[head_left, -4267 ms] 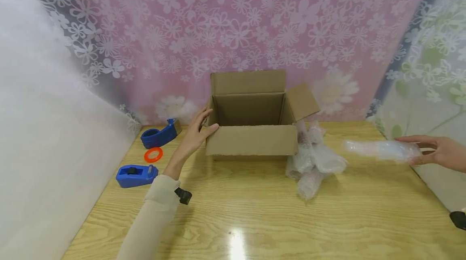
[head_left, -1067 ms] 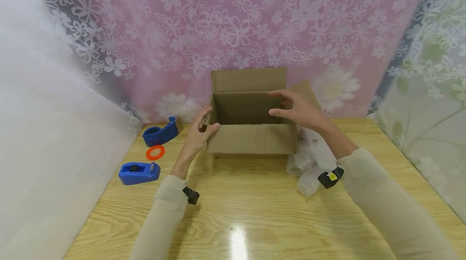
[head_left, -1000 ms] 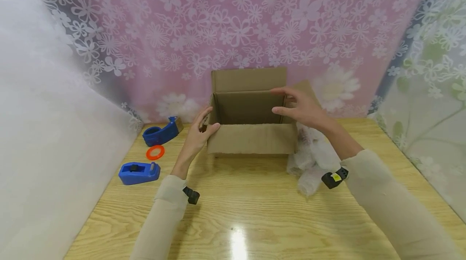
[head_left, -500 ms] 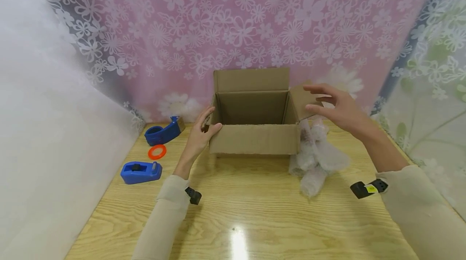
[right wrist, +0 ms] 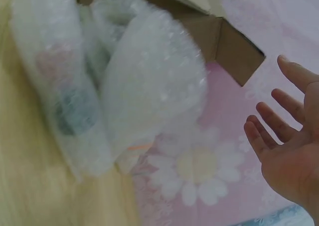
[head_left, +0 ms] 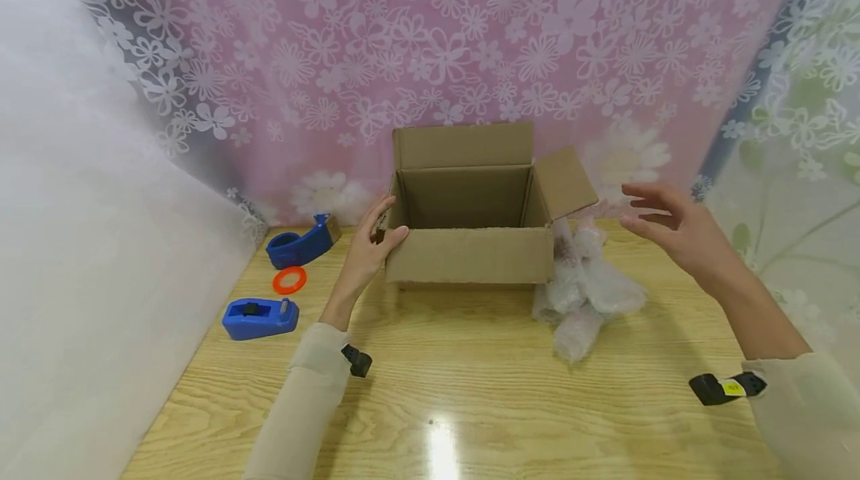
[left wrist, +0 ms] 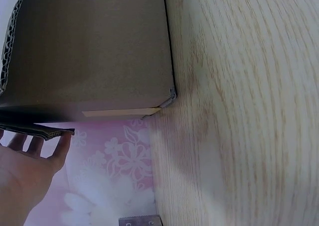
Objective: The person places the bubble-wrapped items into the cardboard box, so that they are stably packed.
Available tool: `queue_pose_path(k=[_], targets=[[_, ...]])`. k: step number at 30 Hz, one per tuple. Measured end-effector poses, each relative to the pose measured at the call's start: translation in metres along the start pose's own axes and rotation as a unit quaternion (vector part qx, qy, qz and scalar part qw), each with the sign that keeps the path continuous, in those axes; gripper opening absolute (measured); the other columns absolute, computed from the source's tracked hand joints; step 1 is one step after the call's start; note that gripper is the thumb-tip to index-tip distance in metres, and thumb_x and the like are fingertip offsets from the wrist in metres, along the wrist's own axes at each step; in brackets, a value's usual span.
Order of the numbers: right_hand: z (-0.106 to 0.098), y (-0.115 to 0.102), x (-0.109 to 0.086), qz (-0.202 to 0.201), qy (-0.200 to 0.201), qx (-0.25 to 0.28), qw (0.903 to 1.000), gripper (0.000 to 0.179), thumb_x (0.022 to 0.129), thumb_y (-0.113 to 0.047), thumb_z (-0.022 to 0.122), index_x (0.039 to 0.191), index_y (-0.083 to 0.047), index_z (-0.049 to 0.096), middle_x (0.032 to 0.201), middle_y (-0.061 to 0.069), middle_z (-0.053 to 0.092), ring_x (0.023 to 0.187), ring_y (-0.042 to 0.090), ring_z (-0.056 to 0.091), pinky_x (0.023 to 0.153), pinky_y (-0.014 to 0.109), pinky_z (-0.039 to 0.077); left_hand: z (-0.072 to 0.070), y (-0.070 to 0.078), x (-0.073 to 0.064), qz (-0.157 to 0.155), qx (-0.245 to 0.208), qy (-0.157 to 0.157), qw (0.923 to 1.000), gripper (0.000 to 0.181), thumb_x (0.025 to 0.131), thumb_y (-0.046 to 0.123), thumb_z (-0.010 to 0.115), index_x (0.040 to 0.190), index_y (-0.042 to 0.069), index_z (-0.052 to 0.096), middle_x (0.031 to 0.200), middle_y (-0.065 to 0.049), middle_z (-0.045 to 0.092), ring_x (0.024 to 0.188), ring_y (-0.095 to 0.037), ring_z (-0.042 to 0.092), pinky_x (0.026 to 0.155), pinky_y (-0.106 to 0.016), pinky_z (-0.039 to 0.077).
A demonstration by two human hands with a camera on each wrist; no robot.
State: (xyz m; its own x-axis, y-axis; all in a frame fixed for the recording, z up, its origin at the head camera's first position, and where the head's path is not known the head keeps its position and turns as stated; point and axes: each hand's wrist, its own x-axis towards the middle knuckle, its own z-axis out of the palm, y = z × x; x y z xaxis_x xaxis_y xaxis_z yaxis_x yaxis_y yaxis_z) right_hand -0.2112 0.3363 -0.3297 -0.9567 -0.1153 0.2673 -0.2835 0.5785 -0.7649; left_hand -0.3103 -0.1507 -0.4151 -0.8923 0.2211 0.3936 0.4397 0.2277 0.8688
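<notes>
A brown cardboard box (head_left: 468,256) stands at the back of the table with its top open. At its left side my left hand (head_left: 363,252) holds the left flap, the thumb lying by the front corner. That flap (left wrist: 37,130) crosses the fingers in the left wrist view. My right hand (head_left: 685,237) is in the air to the right of the box, fingers loosely bent and holding nothing. Several bubble-wrapped items (head_left: 584,293) lie piled against the box's right side; the right wrist view shows the bubble wrap (right wrist: 154,66) close up. The box's floor is hidden by the front flap.
To the left on the wooden table (head_left: 430,383) are a blue tape gun (head_left: 300,245), an orange ring (head_left: 290,281) and a blue tape dispenser (head_left: 260,318). A flowered pink curtain (head_left: 443,47) hangs behind the box. White sheeting (head_left: 101,226) flanks the left side.
Earlier the right hand held a bubble-wrapped item at the far right; then it was over the box without it. Since then it has moved right, away from the box. The left hand stayed put.
</notes>
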Motion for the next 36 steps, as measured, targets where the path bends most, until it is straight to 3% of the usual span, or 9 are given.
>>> queue_pose_path(k=[5, 8, 9, 12, 15, 18, 27, 29, 36], targets=[[0.000, 0.020, -0.014, 0.022, -0.061, -0.022, 0.9977, 0.057, 0.107, -0.026, 0.061, 0.160, -0.025, 0.041, 0.155, -0.004, 0.043, 0.118, -0.007, 0.051, 0.088, 0.015, 0.047, -0.001, 0.001, -0.001, -0.002, -0.001, -0.001, 1.0000, 0.064, 0.102, 0.039, 0.068, 0.161, 0.030, 0.042, 0.171, 0.012, 0.024, 0.157, -0.019, 0.021, 0.122, -0.061, 0.023], [0.004, 0.029, -0.023, 0.037, -0.107, -0.014, 0.9935, 0.058, 0.109, -0.027, 0.059, 0.162, -0.028, 0.037, 0.162, 0.003, 0.035, 0.127, 0.000, 0.048, 0.099, 0.040, 0.050, -0.001, 0.005, -0.001, -0.003, -0.010, -0.002, 0.9999, 0.064, 0.104, 0.033, 0.067, 0.161, 0.026, 0.041, 0.172, 0.007, 0.023, 0.158, -0.021, 0.019, 0.122, -0.062, 0.021], [0.005, 0.030, -0.026, 0.037, -0.119, -0.010, 0.9921, 0.058, 0.109, -0.026, 0.058, 0.163, -0.029, 0.036, 0.164, 0.003, 0.033, 0.129, 0.002, 0.046, 0.099, 0.042, 0.050, -0.002, 0.005, -0.001, -0.003, -0.013, -0.002, 0.9999, 0.063, 0.104, 0.032, 0.067, 0.161, 0.026, 0.041, 0.171, 0.008, 0.023, 0.158, -0.021, 0.019, 0.122, -0.062, 0.021], [0.011, 0.036, -0.035, 0.025, -0.149, 0.009, 0.9885, 0.057, 0.110, -0.022, 0.056, 0.162, -0.029, 0.037, 0.168, 0.003, 0.028, 0.135, 0.003, 0.041, 0.103, 0.038, 0.048, -0.002, 0.006, -0.002, -0.001, -0.015, 0.000, 0.9999, 0.064, 0.104, 0.031, 0.067, 0.162, 0.024, 0.040, 0.171, 0.007, 0.023, 0.157, -0.021, 0.019, 0.122, -0.061, 0.022], [0.016, 0.042, -0.042, 0.006, -0.164, -0.001, 0.9864, 0.052, 0.110, -0.019, 0.054, 0.160, -0.029, 0.043, 0.168, -0.002, 0.029, 0.134, -0.005, 0.039, 0.094, 0.020, 0.047, -0.002, 0.002, -0.001, 0.000, -0.006, 0.003, 1.0000, 0.064, 0.103, 0.036, 0.067, 0.161, 0.027, 0.041, 0.171, 0.009, 0.024, 0.157, -0.018, 0.020, 0.122, -0.060, 0.024], [0.019, 0.050, -0.048, -0.002, -0.176, -0.010, 0.9843, 0.046, 0.111, -0.019, 0.051, 0.157, -0.026, 0.049, 0.168, -0.001, 0.033, 0.134, -0.009, 0.039, 0.096, 0.023, 0.048, -0.001, 0.002, -0.001, -0.004, 0.000, 0.002, 1.0000, 0.065, 0.103, 0.039, 0.067, 0.161, 0.028, 0.041, 0.172, 0.006, 0.023, 0.157, -0.019, 0.020, 0.122, -0.060, 0.024], [0.011, 0.072, -0.065, -0.001, -0.155, -0.005, 0.9878, 0.040, 0.115, -0.018, 0.038, 0.150, -0.022, 0.058, 0.163, 0.003, 0.042, 0.139, -0.014, 0.035, 0.095, 0.010, 0.036, 0.001, 0.001, -0.001, 0.002, -0.001, 0.004, 1.0000, 0.064, 0.103, 0.037, 0.067, 0.161, 0.028, 0.042, 0.169, 0.015, 0.025, 0.156, -0.017, 0.022, 0.121, -0.060, 0.026], [0.009, 0.077, -0.067, 0.005, -0.143, -0.020, 0.9895, 0.039, 0.115, -0.020, 0.037, 0.148, -0.023, 0.059, 0.160, 0.001, 0.047, 0.135, -0.016, 0.037, 0.098, 0.018, 0.039, 0.001, 0.001, -0.001, 0.000, -0.001, 0.003, 1.0000, 0.064, 0.103, 0.037, 0.067, 0.161, 0.028, 0.041, 0.170, 0.012, 0.024, 0.156, -0.017, 0.021, 0.121, -0.060, 0.025], [0.002, 0.088, -0.069, 0.033, -0.107, -0.069, 0.9913, 0.031, 0.113, -0.026, 0.049, 0.137, -0.018, 0.066, 0.151, -0.011, 0.052, 0.123, -0.017, 0.041, 0.089, 0.023, 0.046, 0.000, -0.002, 0.001, -0.009, -0.004, -0.005, 0.9999, 0.065, 0.105, 0.029, 0.065, 0.163, 0.023, 0.037, 0.173, 0.001, 0.019, 0.158, -0.023, 0.017, 0.123, -0.062, 0.018]])
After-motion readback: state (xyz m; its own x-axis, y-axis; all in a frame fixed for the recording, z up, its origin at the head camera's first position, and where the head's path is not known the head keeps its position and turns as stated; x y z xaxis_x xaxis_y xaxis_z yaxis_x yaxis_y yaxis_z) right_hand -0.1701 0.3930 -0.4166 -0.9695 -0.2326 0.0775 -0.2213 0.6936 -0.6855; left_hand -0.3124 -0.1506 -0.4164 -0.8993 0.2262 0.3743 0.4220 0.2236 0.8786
